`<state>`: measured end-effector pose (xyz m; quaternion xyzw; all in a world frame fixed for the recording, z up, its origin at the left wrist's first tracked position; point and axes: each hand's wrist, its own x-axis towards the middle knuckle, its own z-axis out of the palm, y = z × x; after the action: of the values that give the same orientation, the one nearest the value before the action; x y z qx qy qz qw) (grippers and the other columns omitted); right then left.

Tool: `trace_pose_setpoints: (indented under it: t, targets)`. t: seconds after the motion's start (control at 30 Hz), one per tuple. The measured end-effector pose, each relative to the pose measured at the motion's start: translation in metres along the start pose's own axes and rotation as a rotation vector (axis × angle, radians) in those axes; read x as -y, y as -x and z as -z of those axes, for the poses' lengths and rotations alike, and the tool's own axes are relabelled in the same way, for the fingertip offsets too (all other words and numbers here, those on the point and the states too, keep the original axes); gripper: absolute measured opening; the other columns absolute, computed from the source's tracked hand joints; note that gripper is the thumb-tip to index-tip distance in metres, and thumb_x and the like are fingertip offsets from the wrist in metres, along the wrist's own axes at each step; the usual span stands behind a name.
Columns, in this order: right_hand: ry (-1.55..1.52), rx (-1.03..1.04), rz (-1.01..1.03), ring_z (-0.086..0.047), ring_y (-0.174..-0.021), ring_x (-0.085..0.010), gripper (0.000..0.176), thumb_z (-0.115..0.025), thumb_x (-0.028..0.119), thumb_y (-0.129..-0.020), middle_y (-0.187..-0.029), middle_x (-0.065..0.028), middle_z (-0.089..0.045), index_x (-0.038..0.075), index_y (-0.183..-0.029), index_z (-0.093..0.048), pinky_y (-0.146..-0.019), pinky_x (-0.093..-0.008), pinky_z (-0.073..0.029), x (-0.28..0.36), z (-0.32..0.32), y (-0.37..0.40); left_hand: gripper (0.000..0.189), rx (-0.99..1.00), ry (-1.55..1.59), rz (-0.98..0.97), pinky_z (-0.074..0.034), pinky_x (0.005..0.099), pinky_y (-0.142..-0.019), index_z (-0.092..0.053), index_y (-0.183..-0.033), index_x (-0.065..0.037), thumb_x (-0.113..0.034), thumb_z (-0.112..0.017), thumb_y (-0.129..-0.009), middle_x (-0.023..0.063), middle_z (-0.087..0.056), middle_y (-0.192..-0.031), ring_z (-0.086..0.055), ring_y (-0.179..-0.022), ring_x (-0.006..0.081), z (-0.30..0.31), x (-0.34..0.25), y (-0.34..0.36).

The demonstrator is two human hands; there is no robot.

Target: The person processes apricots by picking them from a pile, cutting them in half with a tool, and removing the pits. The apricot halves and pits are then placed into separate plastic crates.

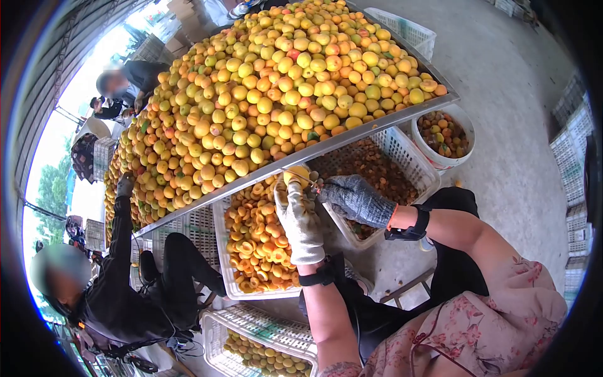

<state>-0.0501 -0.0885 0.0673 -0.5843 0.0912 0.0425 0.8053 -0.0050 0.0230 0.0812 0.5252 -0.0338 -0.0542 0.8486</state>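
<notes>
Centrally, left hand [298, 220] in a white glove, fingers pinching a yellow apricot [294, 174], right hand [357, 198] in a gray glove, fingers curled round a thin tool [305, 178] at the fruit, halved apricots [259, 242] in a crate [221, 251] below, heaped whole apricots [270, 94] beyond, a person in black [119, 301] farther left.

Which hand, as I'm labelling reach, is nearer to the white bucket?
Right. The right hand, gray-gloved, is over the crate beside the bucket; the left hand, white-gloved, is farther off, by the halved fruit.
</notes>
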Motion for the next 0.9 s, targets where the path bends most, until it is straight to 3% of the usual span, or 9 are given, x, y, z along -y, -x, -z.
trace_pose_setpoints:
  t: [0.17,0.3,0.37,0.5,0.57,0.7,0.77,0.83,0.9]
  targets:
    - [0.251,-0.039,0.111,-0.047,-0.055,-0.0086,0.029,-0.055,0.029,-0.094,-0.06,0.0,-0.053,0.002,-0.091,-0.065,-0.051,-0.0278,-0.04,-0.013,0.005,-0.007,0.036,0.003,-0.111,-0.072,-0.053,0.0263,-0.075,-0.048,-0.125,0.0,-0.02,-0.053,-0.095,0.0102,-0.059,-0.106,-0.06,-0.087,0.0154,0.019,0.014,-0.01]
    - [0.169,-0.064,0.134,-0.048,-0.055,-0.011,0.032,-0.056,0.031,-0.093,-0.06,-0.0041,-0.054,0.001,-0.09,-0.065,-0.053,-0.0304,-0.041,-0.024,0.001,-0.008,0.029,-0.076,-0.024,-0.064,-0.051,0.0273,-0.078,-0.054,-0.115,0.001,-0.02,-0.053,-0.095,0.0093,-0.059,-0.104,-0.06,-0.086,0.015,0.015,0.02,-0.005]
    - [0.266,-0.118,0.272,-0.049,-0.056,-0.0107,0.033,-0.057,0.032,-0.093,-0.059,-0.0042,-0.054,0.001,-0.089,-0.066,-0.053,-0.0302,-0.041,-0.027,0.002,-0.011,0.026,-0.067,0.112,0.025,-0.051,0.0263,-0.074,-0.054,-0.111,0.001,-0.019,-0.054,-0.094,0.0081,-0.059,-0.1,-0.059,-0.083,0.0142,0.012,0.021,-0.005]
    - [0.144,-0.067,0.141,-0.048,-0.056,-0.0098,0.031,-0.057,0.031,-0.092,-0.06,-0.0016,-0.053,0.001,-0.088,-0.066,-0.052,-0.029,-0.04,-0.016,0.004,-0.005,0.028,-0.135,-0.089,-0.148,-0.048,0.0251,-0.073,-0.053,-0.112,0.001,-0.021,-0.056,-0.094,0.0066,-0.059,-0.098,-0.057,-0.081,0.0123,0.005,0.018,-0.003]
    - [-0.116,0.017,-0.091,-0.047,-0.056,-0.0085,0.03,-0.058,0.03,-0.093,-0.06,0.0014,-0.052,0.002,-0.087,-0.066,-0.05,-0.0266,-0.038,-0.012,0.005,-0.003,0.03,-0.076,-0.11,-0.217,-0.048,0.0249,-0.072,-0.052,-0.114,0.0,-0.02,-0.058,-0.093,0.0064,-0.059,-0.099,-0.056,-0.081,0.0113,0.01,0.021,-0.006]
    - [-0.173,-0.018,-0.067,-0.043,-0.055,-0.007,0.029,-0.058,0.029,-0.093,-0.06,0.0032,-0.05,0.003,-0.084,-0.065,-0.049,-0.0246,-0.036,-0.001,0.001,-0.002,0.033,-0.073,-0.175,-0.217,-0.048,0.0238,-0.071,-0.051,-0.117,0.0,-0.02,-0.059,-0.092,0.0061,-0.059,-0.1,-0.056,-0.081,0.0113,0.009,0.021,-0.001]
    - [0.08,0.043,0.139,-0.041,-0.056,-0.0055,0.026,-0.058,0.028,-0.092,-0.06,0.0045,-0.049,0.003,-0.085,-0.065,-0.048,-0.0242,-0.035,-0.004,0.007,-0.007,0.033,-0.055,-0.148,-0.212,-0.048,0.0235,-0.069,-0.053,-0.116,-0.001,-0.024,-0.058,-0.093,0.0056,-0.059,-0.098,-0.055,-0.079,0.0105,0.008,0.018,-0.002]
    - [0.019,0.098,0.0,-0.041,-0.057,-0.0066,0.027,-0.058,0.028,-0.093,-0.061,-0.0001,-0.053,0.002,-0.09,-0.066,-0.051,-0.0272,-0.039,-0.003,0.01,-0.007,0.037,-0.118,-0.16,-0.158,-0.048,0.024,-0.066,-0.054,-0.11,0.0,-0.034,-0.053,-0.095,0.0057,-0.061,-0.092,-0.056,-0.075,0.0113,0.009,0.021,-0.002]
    - [0.251,0.014,0.192,-0.053,-0.061,-0.0121,0.028,-0.058,0.028,-0.093,-0.069,-0.0094,-0.063,0.002,-0.097,-0.066,-0.059,-0.0321,-0.045,-0.014,0.004,-0.002,0.04,-0.08,0.042,-0.069,-0.046,0.0246,-0.063,-0.054,-0.106,-0.001,-0.039,-0.051,-0.095,0.0057,-0.059,-0.084,-0.055,-0.07,0.0127,0.013,0.022,-0.01]
